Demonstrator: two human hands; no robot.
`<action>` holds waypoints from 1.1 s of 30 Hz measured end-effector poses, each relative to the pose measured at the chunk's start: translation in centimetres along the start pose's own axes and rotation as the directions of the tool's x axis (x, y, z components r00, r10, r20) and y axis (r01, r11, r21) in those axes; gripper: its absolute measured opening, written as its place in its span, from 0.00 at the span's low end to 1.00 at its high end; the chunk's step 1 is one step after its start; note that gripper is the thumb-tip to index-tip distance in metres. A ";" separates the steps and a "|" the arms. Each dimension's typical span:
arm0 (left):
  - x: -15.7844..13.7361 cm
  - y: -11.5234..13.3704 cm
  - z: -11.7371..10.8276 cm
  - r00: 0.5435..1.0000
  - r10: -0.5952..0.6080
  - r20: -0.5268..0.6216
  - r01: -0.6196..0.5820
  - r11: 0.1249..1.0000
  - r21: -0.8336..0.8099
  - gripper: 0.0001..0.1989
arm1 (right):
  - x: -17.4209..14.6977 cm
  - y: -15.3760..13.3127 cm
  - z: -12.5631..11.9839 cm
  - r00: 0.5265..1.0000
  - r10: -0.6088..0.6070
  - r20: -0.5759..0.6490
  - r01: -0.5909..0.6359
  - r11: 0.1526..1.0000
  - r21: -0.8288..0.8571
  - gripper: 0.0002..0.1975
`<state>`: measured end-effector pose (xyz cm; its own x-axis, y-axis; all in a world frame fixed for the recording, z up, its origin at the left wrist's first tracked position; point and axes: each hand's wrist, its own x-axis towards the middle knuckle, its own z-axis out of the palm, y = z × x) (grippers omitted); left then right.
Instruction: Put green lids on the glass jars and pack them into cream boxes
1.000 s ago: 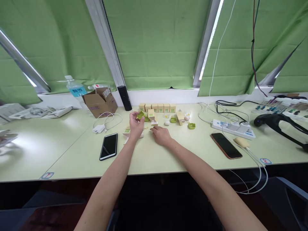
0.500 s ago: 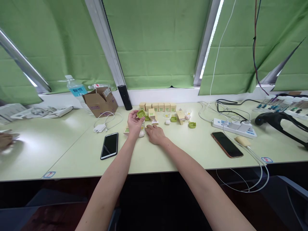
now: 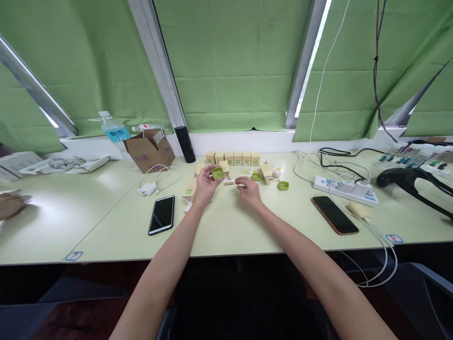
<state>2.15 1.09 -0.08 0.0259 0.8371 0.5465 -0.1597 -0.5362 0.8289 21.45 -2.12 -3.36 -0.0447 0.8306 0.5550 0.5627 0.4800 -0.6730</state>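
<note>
My left hand holds a small green case between thumb and fingers, its hollow side facing me, a little above the table. To its right, my right hand is low over the table with fingers curled toward the thumb; anything inside them is too small or hidden to make out. An opened cardboard box lies between the hands. Beyond my right hand are another green case, an opened box and a green case with its lid up. One more opened box lies left of my left wrist.
Several small closed boxes form a row at the back. A phone lies left, another phone right, near a power strip with cables. A brown carton and black cylinder stand back left. Another person's hand is far left.
My left hand has moved right with the green case. My right hand has moved right, over the spot where a small white piece lay, and that piece is now hidden.
</note>
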 end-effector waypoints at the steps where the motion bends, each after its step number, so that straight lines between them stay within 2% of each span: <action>1: -0.2 0.0 0.4 0.999 -0.017 0.033 0.017 1.000 -0.013 0.28 | -0.1 0.5 -0.6 0.995 0.053 -0.080 -0.044 0.993 0.105 0.11; 4: -0.7 0.2 1.8 0.990 -0.075 0.117 0.082 0.995 -0.050 0.27 | -0.4 1.2 -1.9 0.930 0.231 -0.286 -0.123 0.928 0.352 0.04; 7: -1.0 0.9 3.2 0.969 -0.131 0.208 0.146 0.988 -0.056 0.26 | -0.2 0.7 -2.4 0.875 0.297 -0.382 -0.081 0.869 0.488 0.08; 13: -1.3 1.5 5.2 0.912 -0.212 0.351 0.257 0.962 -0.087 0.28 | 0.2 -1.2 -2.9 0.892 0.297 -0.341 -0.017 0.775 0.631 0.09; 19: -2.5 1.2 4.6 0.830 -0.308 0.464 0.468 0.838 -0.282 0.32 | 0.0 -1.7 -3.4 0.901 0.282 -0.329 -0.020 0.786 0.618 0.07; 21: -2.6 1.5 4.1 0.832 -0.315 0.456 0.474 0.831 -0.292 0.35 | 0.0 -1.8 -3.4 0.913 0.271 -0.305 -0.021 0.778 0.628 0.07; 23: -2.6 1.8 3.8 0.855 -0.313 0.414 0.453 0.839 -0.302 0.36 | -0.1 -1.9 -3.4 0.923 0.253 -0.288 -0.008 0.764 0.645 0.08; 26: -2.6 2.0 3.7 0.879 -0.310 0.363 0.438 0.827 -0.353 0.31 | -0.3 -2.1 -3.4 0.927 0.224 -0.302 0.025 0.766 0.642 0.07; 29: -2.7 1.8 4.1 0.870 -0.316 0.378 0.460 0.796 -0.393 0.28 | -0.8 -2.6 -3.4 0.928 0.142 -0.344 0.069 0.843 0.534 0.05; 33: -2.8 1.5 4.6 0.864 -0.314 0.394 0.471 0.780 -0.412 0.27 | -1.3 -3.3 -3.6 0.936 -0.063 -0.346 0.186 0.924 0.334 0.05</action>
<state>6.35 -2.59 0.15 0.4610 0.8486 0.2594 -0.5186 0.0204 0.8547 22.62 -5.81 -0.07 0.2088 0.6495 0.7311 0.2359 0.6921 -0.6822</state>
